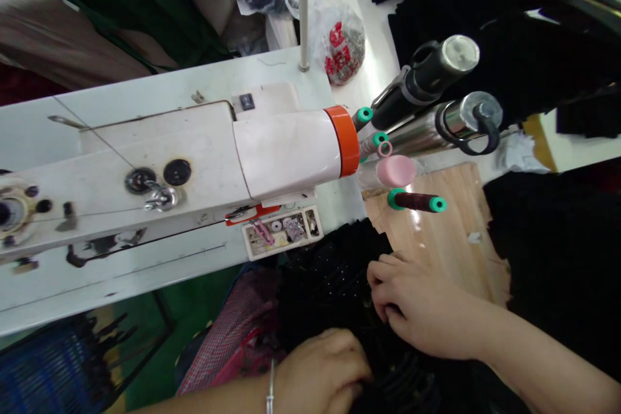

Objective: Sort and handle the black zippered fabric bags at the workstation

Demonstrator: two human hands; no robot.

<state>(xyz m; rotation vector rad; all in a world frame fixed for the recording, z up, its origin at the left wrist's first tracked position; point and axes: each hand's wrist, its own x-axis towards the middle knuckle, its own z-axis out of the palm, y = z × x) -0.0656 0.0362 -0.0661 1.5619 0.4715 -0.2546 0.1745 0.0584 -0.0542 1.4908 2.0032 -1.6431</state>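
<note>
Black fabric (330,272) with small shiny dots on part of it lies bunched across my lap and the table edge. My right hand (407,304), coming in from the right, has its fingers curled on the fabric beside the wooden board. Lower down, my left hand (325,369), with a silver bangle at the wrist, is closed on the same dark cloth. Its fingertips are partly hidden in the folds. The fabric's lower part is dark, and its edges are hard to make out.
A white sewing machine (286,149) fills the left. A parts tray (284,233) sits at its edge. Two flasks (439,81), a brown thread cone (417,201) and a pink-capped bottle (398,171) stand near the wooden board (436,239). Black cloth (563,239) lies right.
</note>
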